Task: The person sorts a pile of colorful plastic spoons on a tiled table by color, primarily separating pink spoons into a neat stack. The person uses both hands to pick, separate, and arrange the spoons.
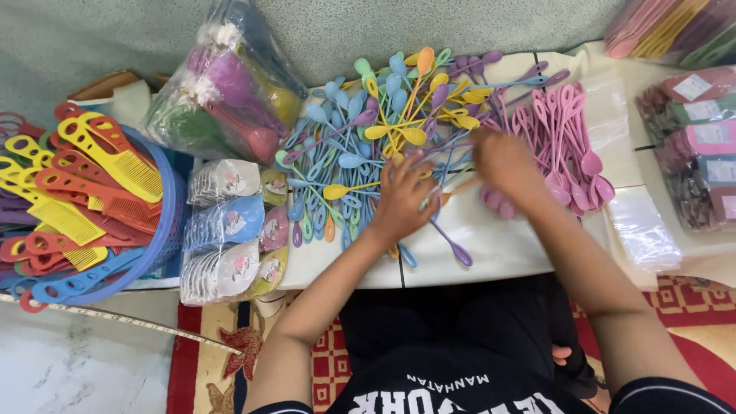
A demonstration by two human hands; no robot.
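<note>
Bright, even light falls from above with only soft shadows; both hands (452,180) are motion-blurred, clear plastic bags (230,84) show glare, and the edges bend slightly

Both bare forearms reach forward from the near edge of the tabletop, converging toward its middle. The left hand (402,201) lies palm-down, fingers spread; the right hand (502,162), slightly blurred, curls knuckles-up just beyond it.

Low white table (498,253) w/ grey-green wall (92,38) behind, red patterned rug (690,307), pale marble floor (69,368) at left, even light
</note>
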